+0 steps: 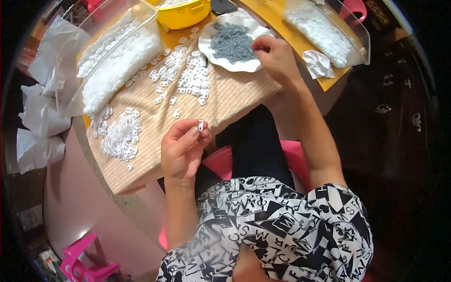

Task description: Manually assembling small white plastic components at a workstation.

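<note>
My left hand (182,149) is closed in a pinch on a small white plastic piece (201,125) with holes, held upright just off the cloth's front edge. At the right rim of a white wavy-edged plate (233,66), my right hand (280,61) has its thumb and fingers pinched together. Whatever is between those fingertips is too small to make out. Heaped on the plate are many small grey screw-like pieces (232,43). Loose white plastic pieces (193,77) lie spread left of the plate, and a denser pile of white pieces (123,134) sits further left.
A clear plastic bin (155,13) full of white pieces stands at the left, another clear bin (368,49) at the far right. A yellow basin (181,18) is at the back, crumpled white paper (319,64) right of the plate. A pink stool (82,258) stands lower left.
</note>
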Motion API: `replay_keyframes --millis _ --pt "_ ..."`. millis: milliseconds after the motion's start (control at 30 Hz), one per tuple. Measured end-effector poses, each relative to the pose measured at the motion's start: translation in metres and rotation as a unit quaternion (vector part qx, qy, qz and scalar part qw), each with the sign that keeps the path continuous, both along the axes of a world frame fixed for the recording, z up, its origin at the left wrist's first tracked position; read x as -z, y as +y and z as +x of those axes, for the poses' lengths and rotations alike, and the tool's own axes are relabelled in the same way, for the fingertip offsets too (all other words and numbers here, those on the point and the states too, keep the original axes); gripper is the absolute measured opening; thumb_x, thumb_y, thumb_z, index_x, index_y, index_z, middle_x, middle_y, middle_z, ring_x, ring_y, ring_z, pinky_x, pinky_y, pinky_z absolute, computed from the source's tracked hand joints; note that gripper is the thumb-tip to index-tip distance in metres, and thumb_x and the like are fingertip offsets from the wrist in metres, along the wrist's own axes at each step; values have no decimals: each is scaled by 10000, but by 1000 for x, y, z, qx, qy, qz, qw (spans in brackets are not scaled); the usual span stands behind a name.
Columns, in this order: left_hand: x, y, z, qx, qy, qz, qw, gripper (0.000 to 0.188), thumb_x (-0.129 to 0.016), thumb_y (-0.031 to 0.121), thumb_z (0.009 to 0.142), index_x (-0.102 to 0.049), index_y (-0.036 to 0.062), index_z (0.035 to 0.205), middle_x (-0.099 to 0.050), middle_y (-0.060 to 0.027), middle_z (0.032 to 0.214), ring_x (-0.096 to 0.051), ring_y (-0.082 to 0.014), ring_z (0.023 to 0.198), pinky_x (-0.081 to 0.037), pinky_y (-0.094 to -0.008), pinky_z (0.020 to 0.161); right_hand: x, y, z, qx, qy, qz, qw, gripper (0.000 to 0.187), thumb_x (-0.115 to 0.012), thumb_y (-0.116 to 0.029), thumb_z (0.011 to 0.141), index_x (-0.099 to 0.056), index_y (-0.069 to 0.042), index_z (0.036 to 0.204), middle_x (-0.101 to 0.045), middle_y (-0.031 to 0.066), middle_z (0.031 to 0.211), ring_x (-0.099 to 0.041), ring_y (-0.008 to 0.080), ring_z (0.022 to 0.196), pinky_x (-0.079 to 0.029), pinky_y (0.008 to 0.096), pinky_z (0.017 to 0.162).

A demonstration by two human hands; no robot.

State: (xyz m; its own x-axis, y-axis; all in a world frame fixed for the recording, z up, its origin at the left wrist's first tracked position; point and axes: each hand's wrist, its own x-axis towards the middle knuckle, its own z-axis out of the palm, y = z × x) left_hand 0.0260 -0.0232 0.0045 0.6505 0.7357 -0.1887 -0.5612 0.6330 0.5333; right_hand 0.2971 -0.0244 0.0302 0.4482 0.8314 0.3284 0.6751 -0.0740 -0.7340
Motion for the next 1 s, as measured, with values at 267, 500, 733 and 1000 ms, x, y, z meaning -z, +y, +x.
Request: replay_keyframes --millis 267,500,733,1000 --pt "6 2 -1 -4 29 19 999 137 -567 -11 744 -570 17 878 -568 -117 847 -511 -184 747 -406 -306 667 -9 5 24 -71 -266 -107 955 181 -559 -38 677 -631 -28 843 -601 147 827 -579 287 755 -453 334 677" --pt "5 4 -3 -15 19 18 1000 132 -555 -39 747 -577 -1 871 -584 -122 841 -543 -180 741 -443 -297 676 -1 21 -3 -90 -290 -225 926 111 -522 -38 678 -601 -23 755 -582 189 739 -565 348 728 -450 396 667" --pt "5 5 -6 -11 13 20 1000 130 -550 -53 758 -578 -14 879 -595 -119 845 -572 -169 748 -479 -281 700 -1 22 -5 -84 -287 -234 925 115 -506 -43 685 -586 -13 762 -582 193 733 -562 360 734 -449 404 664" --pt "3 3 -3 -23 17 16 999 133 -557 -45 762 -564 -12 891 -588 -115 835 -563 -167 731 -475 -272 685 -15 12 14 -99 -19 -135 986 160 -518 -20 754 -606 1 886 -580 75 755 -517 141 664 -420 261 620"
